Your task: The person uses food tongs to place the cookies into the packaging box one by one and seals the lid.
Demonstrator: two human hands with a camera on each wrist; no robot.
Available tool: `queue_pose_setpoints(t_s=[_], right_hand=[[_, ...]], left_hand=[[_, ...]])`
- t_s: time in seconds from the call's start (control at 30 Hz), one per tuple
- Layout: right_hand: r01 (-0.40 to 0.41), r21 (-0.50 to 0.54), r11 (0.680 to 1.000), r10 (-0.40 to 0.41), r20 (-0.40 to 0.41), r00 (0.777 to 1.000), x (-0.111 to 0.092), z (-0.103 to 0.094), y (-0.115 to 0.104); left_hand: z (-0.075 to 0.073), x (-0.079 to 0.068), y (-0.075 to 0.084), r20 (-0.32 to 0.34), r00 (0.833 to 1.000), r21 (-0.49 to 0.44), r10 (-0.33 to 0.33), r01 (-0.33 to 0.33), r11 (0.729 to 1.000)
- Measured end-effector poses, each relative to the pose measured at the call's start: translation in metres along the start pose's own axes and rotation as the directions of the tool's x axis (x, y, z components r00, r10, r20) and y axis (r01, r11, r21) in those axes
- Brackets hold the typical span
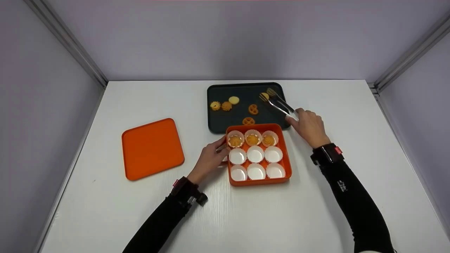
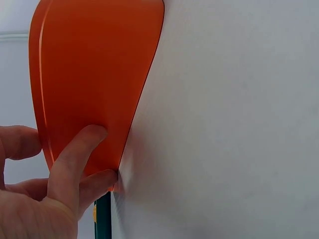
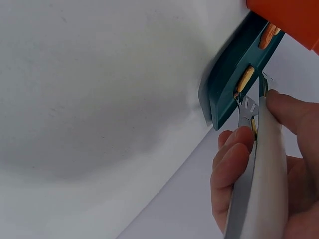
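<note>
The right hand point(image 1: 309, 128) grips silver tongs point(image 3: 269, 164) by their white-sided handles. Their fork-like tips are spread at a round cookie point(image 3: 245, 78) near the far right corner of the dark green tray point(image 1: 228, 123). The left hand point(image 1: 210, 158) rests its fingertips against the outer left wall of an orange box point(image 2: 99, 64), close to its back corner. Inside the box, white paper cups point(image 1: 255, 154) stand in rows; the three in the back row each contain a golden piped cookie point(image 1: 252, 140).
On the green tray lie two pretzel-shaped cookies point(image 1: 253, 109), a pale round cookie point(image 1: 233, 100) and two piped cookies point(image 1: 226, 106). The box's back edge overlaps the tray's front in the head view. A flat orange lid-like tray point(image 1: 153, 149) lies to the left. Walls enclose the table.
</note>
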State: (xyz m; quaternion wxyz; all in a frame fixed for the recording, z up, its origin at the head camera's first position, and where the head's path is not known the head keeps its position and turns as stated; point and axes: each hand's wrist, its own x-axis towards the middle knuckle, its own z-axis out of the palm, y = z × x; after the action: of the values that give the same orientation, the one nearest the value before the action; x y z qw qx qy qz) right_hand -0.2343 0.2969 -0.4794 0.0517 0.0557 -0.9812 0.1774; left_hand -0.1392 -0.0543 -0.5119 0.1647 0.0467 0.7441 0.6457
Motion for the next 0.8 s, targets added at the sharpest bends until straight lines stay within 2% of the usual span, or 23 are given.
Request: queue_pose_setpoints(t_s=[0.8], right_hand=[[0.026, -0.025, 0.999, -0.027, -0.027, 0.999, -0.0059, -0.0057, 0.0034]], left_hand=[[0.0002, -0.0001, 0.0003, -0.009, 1.0, 0.008, -0.009, 0.009, 1.0]])
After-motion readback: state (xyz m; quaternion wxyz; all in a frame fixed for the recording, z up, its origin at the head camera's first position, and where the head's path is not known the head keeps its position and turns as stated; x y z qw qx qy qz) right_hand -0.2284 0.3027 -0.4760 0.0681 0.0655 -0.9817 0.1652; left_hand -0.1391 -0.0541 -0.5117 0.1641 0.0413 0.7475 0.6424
